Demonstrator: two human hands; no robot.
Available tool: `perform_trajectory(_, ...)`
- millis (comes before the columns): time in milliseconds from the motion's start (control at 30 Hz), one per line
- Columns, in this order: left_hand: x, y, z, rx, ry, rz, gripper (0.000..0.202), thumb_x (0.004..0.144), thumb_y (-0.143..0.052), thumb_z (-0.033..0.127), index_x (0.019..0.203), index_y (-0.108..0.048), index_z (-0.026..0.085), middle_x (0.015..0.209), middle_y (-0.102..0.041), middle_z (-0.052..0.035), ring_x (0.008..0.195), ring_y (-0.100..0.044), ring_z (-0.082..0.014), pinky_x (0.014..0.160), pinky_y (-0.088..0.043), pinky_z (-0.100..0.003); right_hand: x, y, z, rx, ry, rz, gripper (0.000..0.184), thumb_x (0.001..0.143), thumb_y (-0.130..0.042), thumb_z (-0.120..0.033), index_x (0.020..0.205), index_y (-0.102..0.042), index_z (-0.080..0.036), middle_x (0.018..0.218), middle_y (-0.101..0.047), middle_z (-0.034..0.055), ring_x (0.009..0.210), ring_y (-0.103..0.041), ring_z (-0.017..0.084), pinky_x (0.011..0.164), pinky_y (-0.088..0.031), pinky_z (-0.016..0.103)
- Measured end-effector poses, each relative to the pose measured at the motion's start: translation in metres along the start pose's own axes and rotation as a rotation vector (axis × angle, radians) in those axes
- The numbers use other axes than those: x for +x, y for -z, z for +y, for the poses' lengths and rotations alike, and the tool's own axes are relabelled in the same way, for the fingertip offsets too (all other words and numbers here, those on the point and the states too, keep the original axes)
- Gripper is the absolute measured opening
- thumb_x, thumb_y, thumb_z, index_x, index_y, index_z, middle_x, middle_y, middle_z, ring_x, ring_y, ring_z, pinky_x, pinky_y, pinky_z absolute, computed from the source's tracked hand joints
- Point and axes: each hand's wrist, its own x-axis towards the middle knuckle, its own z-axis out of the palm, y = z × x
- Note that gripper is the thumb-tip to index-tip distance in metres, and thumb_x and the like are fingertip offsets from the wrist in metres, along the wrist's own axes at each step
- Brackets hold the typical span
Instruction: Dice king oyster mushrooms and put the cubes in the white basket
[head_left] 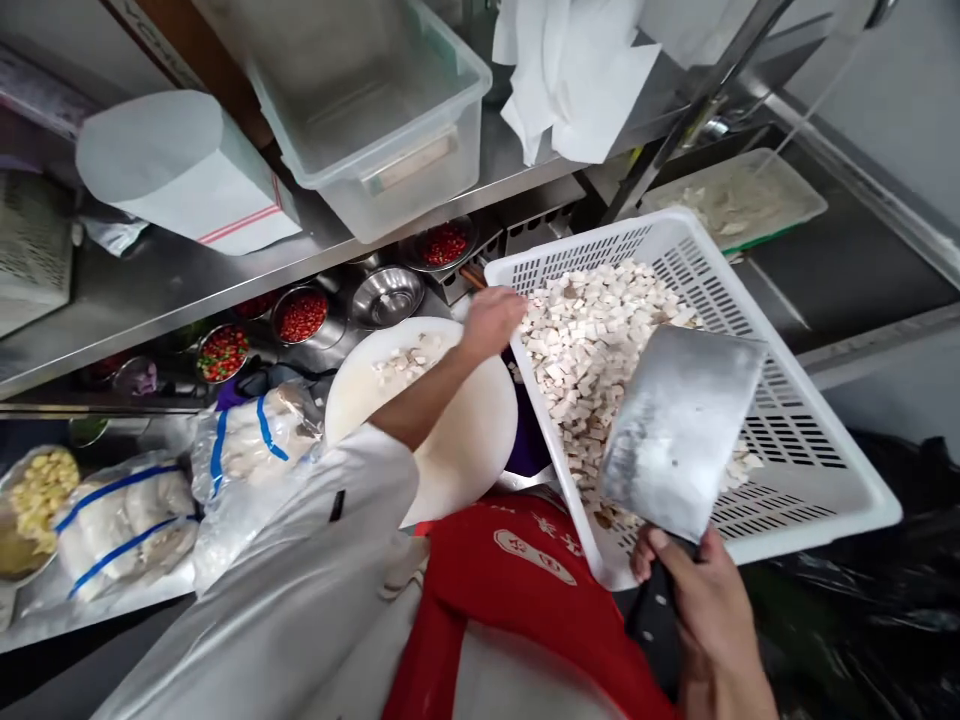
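My right hand is closed around the black handle of a broad cleaver. The blade points up and away from me, over the near part of a white plastic basket. Small white diced pieces, some with brown bits, fill much of the basket's left and middle. At the basket's far left rim is my left hand, its fingers curled over the edge and partly hidden. Beneath my left forearm, a round white cutting board carries a few chopped pale pieces.
Bagged white produce lies left of the board. Bowls of chopped red chillies and a metal bowl stand under a steel shelf. A clear bin sits on that shelf. Behind the basket is a tray in a sink.
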Motion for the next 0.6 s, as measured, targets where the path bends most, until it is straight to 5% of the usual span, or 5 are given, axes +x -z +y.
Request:
perform_trajectory(100,-0.076,0.072,-0.074,-0.002,0.275,0.241,0.048,0.092,-0.043,0.066,0.082,-0.067,0.026,0.087,-0.068,-0.0023,0.094,-0.065,-0.0203,0.095,-0.053,-0.044,0.011,-0.045,0.000,-0.036,-0.025,-0.117,0.026,0.082,-0.062,-0.057,0.080,-0.051,-0.033,0.061,-0.059,0.0012,0.053,-0.057,0.026,0.051,-0.051,0.043)
perform_trajectory(167,-0.131,0.103,-0.112,0.017,0.379,0.332,0.046,0.091,-0.045,0.067,0.084,-0.065,0.026,0.089,-0.068,-0.0019,0.096,-0.064,-0.0220,0.096,-0.052,-0.050,0.025,-0.080,-0.002,-0.138,-0.032,-0.217,0.030,0.083,-0.058,-0.060,0.079,-0.050,-0.031,0.061,-0.058,0.0005,0.053,-0.058,0.025,0.052,-0.052,0.042)
perform_trajectory(300,-0.202,0.111,-0.147,-0.037,0.462,0.322,0.052,0.082,-0.055,0.071,0.106,-0.065,0.025,0.112,-0.069,-0.0049,0.112,-0.063,-0.0266,0.101,-0.049,-0.050,0.059,-0.147,0.005,-0.233,-0.027,-0.278,0.031,0.084,-0.056,-0.057,0.081,-0.045,-0.028,0.059,-0.056,-0.0006,0.049,-0.055,0.021,0.049,-0.050,0.036)
perform_trajectory(400,-0.198,0.093,-0.155,-0.109,0.350,0.165,0.064,0.080,-0.061,0.069,0.124,-0.060,0.023,0.133,-0.061,-0.0070,0.128,-0.054,-0.0273,0.112,-0.042,-0.050,0.087,-0.182,0.008,-0.282,-0.024,-0.248,0.028,0.086,-0.051,-0.053,0.084,-0.041,-0.027,0.059,-0.055,-0.0004,0.049,-0.054,0.019,0.047,-0.049,0.034)
perform_trajectory(600,-0.138,0.071,-0.162,-0.186,0.113,-0.088,0.069,0.075,-0.070,0.064,0.131,-0.060,0.025,0.146,-0.052,-0.0081,0.138,-0.046,-0.0259,0.119,-0.034,-0.043,0.149,-0.224,-0.021,-0.377,0.005,-0.322,0.027,0.080,-0.057,-0.046,0.083,-0.041,-0.025,0.060,-0.052,-0.0058,0.048,-0.049,0.014,0.046,-0.045,0.028)
